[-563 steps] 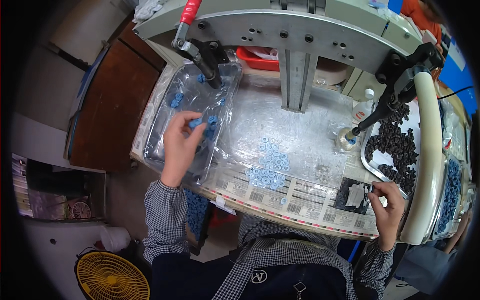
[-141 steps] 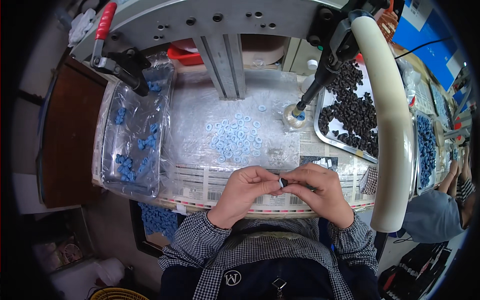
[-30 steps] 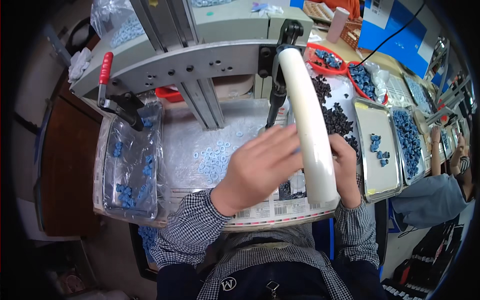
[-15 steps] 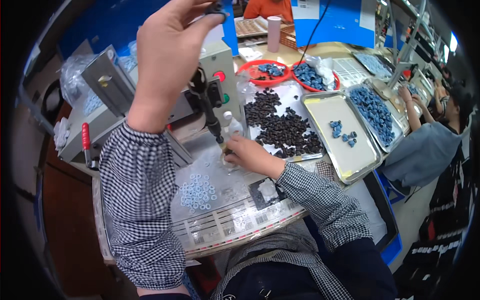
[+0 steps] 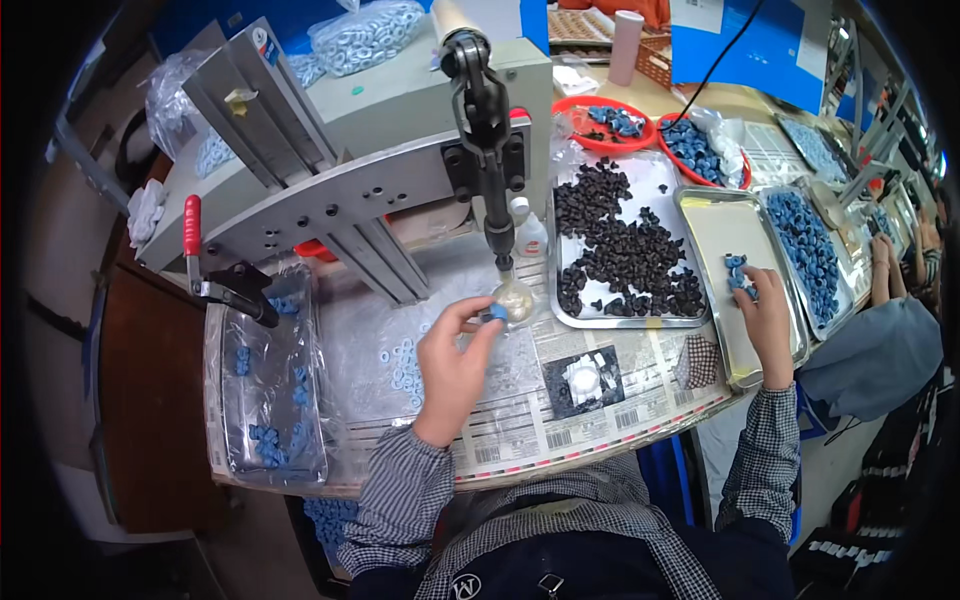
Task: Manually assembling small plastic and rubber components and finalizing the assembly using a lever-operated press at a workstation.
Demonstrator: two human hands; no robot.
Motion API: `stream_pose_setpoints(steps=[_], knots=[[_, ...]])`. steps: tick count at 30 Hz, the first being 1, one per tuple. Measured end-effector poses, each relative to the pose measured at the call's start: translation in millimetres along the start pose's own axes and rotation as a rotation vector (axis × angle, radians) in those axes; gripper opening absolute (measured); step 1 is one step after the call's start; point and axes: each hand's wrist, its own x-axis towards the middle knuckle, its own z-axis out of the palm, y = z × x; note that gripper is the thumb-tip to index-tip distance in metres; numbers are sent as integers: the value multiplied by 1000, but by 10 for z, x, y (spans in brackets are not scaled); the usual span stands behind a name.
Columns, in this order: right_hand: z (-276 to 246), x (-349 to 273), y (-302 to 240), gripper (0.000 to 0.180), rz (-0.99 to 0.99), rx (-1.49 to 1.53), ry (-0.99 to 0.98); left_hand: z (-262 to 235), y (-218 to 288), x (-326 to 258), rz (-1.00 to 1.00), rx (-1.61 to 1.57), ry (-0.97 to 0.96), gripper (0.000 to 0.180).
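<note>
My left hand (image 5: pixel 452 368) pinches a small blue part (image 5: pixel 497 313) between thumb and fingers. It is just below and beside the tip of a black toggle press (image 5: pixel 490 150), next to a round, pale fixture (image 5: pixel 515 300). My right hand (image 5: pixel 766 322) reaches over a shallow metal tray (image 5: pixel 745 378) with its fingertips closed around a small blue part (image 5: pixel 748 292). Other small blue parts (image 5: pixel 735 266) lie by those fingertips. Light-blue rings (image 5: pixel 405 372) lie in a loose pile on the plastic sheet left of my left hand.
A tray of black parts (image 5: pixel 630 250) stands right of the press, with two red bowls (image 5: pixel 608 143) behind. A plastic-lined tray (image 5: pixel 320 440) is at the left, near a red-handled clamp (image 5: pixel 193 225). A white bottle (image 5: pixel 530 236) stands behind the fixture. Another person's arm (image 5: pixel 880 270) shows far right.
My left hand has come down from high at the press and holds a blue part by the fixture. My right hand has gone from the fixture to the tray on the right. The view has shifted.
</note>
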Motion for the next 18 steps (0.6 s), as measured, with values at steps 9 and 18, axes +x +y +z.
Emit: stream_pose_setpoints(steps=[9,18], knots=[[-138,574,-1561,26,-294,353,3,301,-375,273,163,465,-32,25],[-150,1943,-3016,46,-288,1318,-198,407,-349,215,247,511,-28,27]])
